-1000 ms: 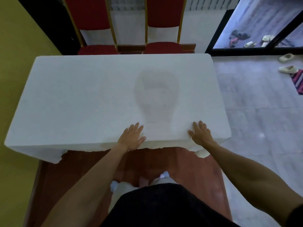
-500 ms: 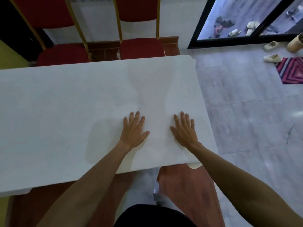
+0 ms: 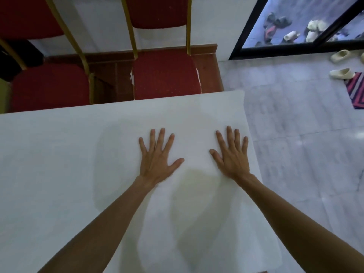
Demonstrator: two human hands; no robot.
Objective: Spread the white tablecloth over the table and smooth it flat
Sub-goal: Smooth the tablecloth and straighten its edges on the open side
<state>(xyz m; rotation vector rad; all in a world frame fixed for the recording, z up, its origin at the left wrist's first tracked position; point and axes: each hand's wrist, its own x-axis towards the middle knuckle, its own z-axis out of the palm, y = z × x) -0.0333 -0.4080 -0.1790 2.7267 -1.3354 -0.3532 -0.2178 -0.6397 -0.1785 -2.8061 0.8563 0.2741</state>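
While the white tablecloth [image 3: 69,164] already covers the surface, smoothing seems the step in hand. Two red chairs [image 3: 165,75] stand close beyond the far edge; open floor [image 3: 295,134] lies right. Left hand [image 3: 157,156] and right hand [image 3: 233,154] press flat, fingers spread, the right near the cloth's edge. Next, likely outward sweeps.

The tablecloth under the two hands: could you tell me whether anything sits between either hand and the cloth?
Nothing visible does. The left hand and the right hand both lie flat, fingers spread, directly on the white tablecloth, with no object on the cloth around them.
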